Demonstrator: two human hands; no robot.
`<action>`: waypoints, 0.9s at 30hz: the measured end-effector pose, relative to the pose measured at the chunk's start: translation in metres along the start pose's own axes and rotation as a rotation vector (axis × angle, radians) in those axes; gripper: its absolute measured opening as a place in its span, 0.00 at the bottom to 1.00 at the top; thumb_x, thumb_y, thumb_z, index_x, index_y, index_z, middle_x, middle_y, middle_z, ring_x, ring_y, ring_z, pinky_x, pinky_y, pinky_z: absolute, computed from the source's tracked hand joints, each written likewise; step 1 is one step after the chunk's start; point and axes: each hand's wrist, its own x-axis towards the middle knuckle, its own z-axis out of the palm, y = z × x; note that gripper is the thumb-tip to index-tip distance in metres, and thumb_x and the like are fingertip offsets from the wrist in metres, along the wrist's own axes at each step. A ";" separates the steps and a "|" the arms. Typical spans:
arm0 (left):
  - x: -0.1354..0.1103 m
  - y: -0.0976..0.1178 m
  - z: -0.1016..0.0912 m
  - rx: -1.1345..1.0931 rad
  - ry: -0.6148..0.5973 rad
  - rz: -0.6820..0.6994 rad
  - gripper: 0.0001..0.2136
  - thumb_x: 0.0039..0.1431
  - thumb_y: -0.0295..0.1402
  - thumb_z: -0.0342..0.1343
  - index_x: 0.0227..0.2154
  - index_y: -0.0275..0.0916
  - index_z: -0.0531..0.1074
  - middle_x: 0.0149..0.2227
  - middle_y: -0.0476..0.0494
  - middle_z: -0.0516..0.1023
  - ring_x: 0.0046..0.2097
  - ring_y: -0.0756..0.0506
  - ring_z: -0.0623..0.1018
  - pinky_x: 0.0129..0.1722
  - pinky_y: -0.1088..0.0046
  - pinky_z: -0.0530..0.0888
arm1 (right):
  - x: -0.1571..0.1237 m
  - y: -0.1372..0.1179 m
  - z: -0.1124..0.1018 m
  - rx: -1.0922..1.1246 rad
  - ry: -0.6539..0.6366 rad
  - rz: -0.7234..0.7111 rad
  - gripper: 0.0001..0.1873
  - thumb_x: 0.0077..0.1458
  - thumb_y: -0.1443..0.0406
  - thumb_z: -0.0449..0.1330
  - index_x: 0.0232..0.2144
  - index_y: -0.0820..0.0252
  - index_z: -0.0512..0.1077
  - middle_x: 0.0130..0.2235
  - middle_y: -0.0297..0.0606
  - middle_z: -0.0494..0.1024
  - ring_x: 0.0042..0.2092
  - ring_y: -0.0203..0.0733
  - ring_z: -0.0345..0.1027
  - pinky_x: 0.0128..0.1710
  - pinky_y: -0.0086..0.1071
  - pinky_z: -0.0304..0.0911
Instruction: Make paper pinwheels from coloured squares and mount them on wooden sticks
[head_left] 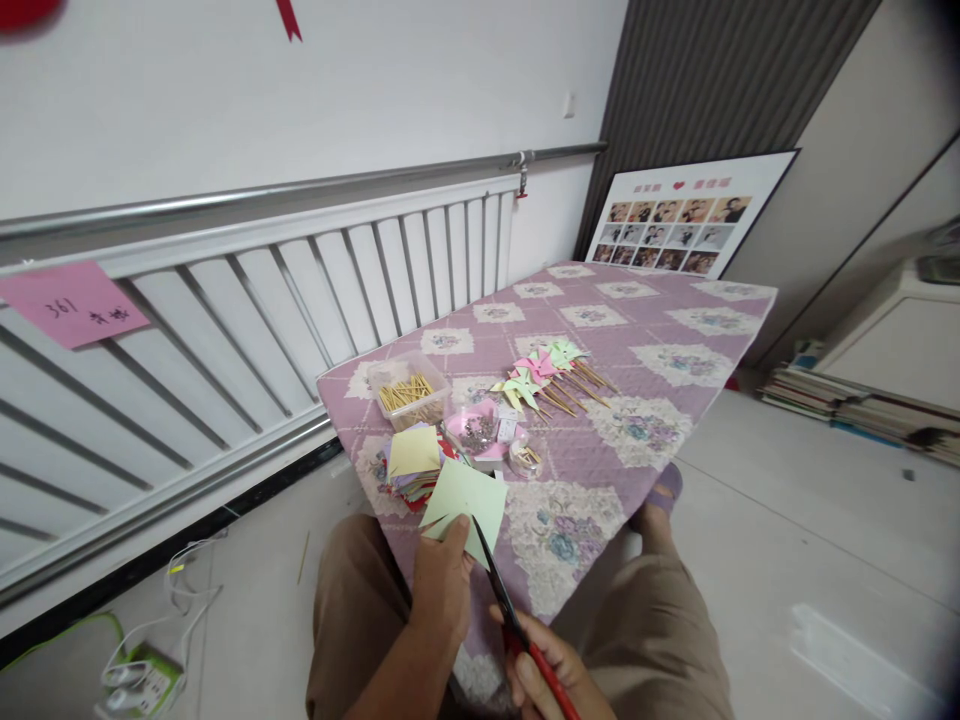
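Light green paper square point(472, 495) hangs over the near end of the bench point(592, 320), which is spread with a purple floral cloth. Farther along the bench, finished pinwheels point(535, 366) lie in a bunch, green and pink heads leftward, sticks pointing right. A clear box point(442, 400) of thin golden sticks stands near the left edge. The left hand point(444, 580) pinches the square's near edge, thumb on top, so the sheet reaches out beyond the fingers. The right hand point(544, 665), lower and to the right, is apart from the sheet and grips red-handled scissors point(511, 618); their dark tip crosses the square's near part, just right of the left thumb. How wide the blades stand, I cannot tell. Just behind the square sit a stack of coloured paper point(414, 450), a pink tray point(459, 430) and, smallest, a clear round tub point(517, 463).
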 end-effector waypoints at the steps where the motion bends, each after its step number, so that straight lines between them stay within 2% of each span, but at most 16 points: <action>1: 0.000 0.000 0.000 0.003 -0.004 0.004 0.13 0.47 0.36 0.63 0.35 0.36 0.72 0.31 0.46 0.78 0.39 0.44 0.77 0.37 0.71 0.71 | 0.000 0.003 -0.001 -0.004 -0.017 0.012 0.17 0.37 0.50 0.65 0.31 0.48 0.78 0.09 0.31 0.66 0.13 0.41 0.65 0.10 0.24 0.48; 8: -0.001 0.000 0.001 -0.005 0.005 0.007 0.18 0.47 0.35 0.63 0.42 0.37 0.72 0.38 0.43 0.79 0.38 0.46 0.77 0.36 0.73 0.72 | 0.006 0.020 -0.014 -0.016 -0.161 0.013 0.18 0.41 0.49 0.64 0.33 0.48 0.78 0.10 0.31 0.68 0.10 0.37 0.60 0.10 0.24 0.47; 13: -0.003 0.003 0.005 -0.056 -0.014 0.019 0.20 0.46 0.35 0.64 0.43 0.35 0.72 0.39 0.40 0.79 0.40 0.43 0.78 0.38 0.70 0.72 | 0.015 0.015 -0.030 -0.061 -0.445 0.039 0.20 0.48 0.48 0.61 0.41 0.49 0.77 0.15 0.33 0.73 0.10 0.34 0.58 0.10 0.25 0.43; 16: -0.003 0.004 0.005 -0.051 -0.009 0.020 0.20 0.44 0.35 0.65 0.42 0.36 0.72 0.39 0.40 0.80 0.40 0.43 0.78 0.38 0.70 0.72 | 0.019 0.012 -0.036 -0.051 -0.544 0.079 0.22 0.50 0.49 0.60 0.44 0.50 0.75 0.18 0.35 0.74 0.11 0.31 0.56 0.11 0.26 0.40; 22: 0.000 0.004 0.003 -0.033 -0.019 0.004 0.17 0.45 0.36 0.64 0.39 0.36 0.73 0.38 0.41 0.80 0.39 0.43 0.78 0.36 0.71 0.72 | 0.023 0.006 -0.036 -0.085 -0.590 0.182 0.25 0.47 0.47 0.61 0.45 0.49 0.75 0.18 0.34 0.73 0.12 0.33 0.56 0.13 0.28 0.43; 27: 0.001 0.002 0.001 0.004 -0.025 -0.005 0.14 0.46 0.36 0.63 0.35 0.34 0.73 0.37 0.41 0.79 0.37 0.44 0.78 0.34 0.72 0.71 | 0.025 0.004 -0.035 -0.109 -0.570 0.202 0.27 0.42 0.45 0.61 0.43 0.48 0.74 0.17 0.34 0.70 0.14 0.36 0.57 0.15 0.31 0.47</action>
